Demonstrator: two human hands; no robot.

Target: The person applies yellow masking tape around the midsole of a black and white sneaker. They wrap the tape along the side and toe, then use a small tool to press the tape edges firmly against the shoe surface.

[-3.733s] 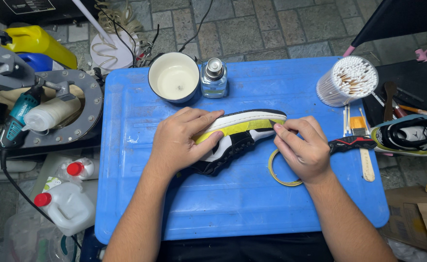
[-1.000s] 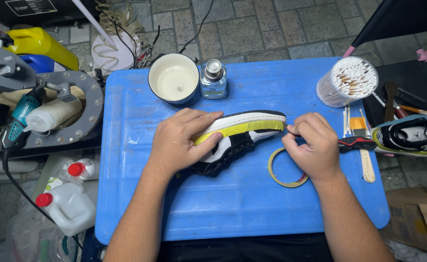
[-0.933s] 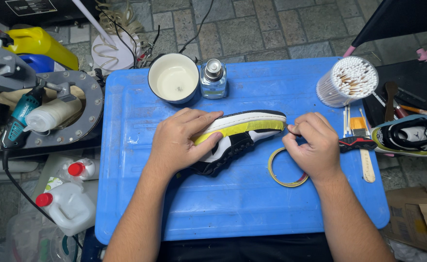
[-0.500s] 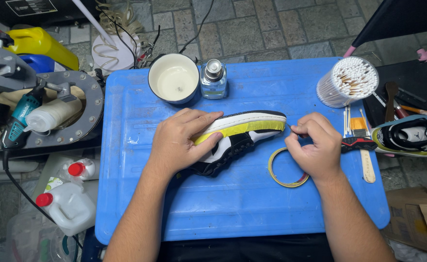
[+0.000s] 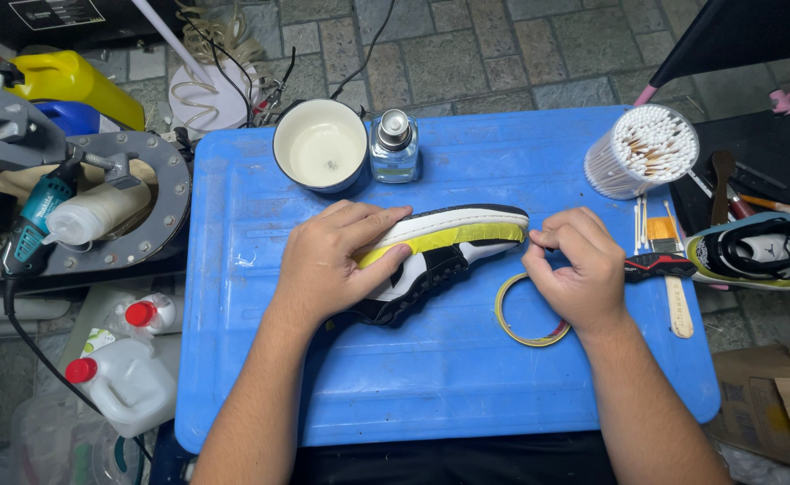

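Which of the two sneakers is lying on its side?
The sneaker under the left hand on the blue table, its taped midsole turned up. The other sneaker, off the table's right edge, sits opening-up, showing its laces.

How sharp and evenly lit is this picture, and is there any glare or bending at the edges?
Head view: crisp on both hands and the shoe; soft, even light with faint shadows under the left hand and right hand; mild sheen on the blue table; straight edges bow slightly near the frame's borders.
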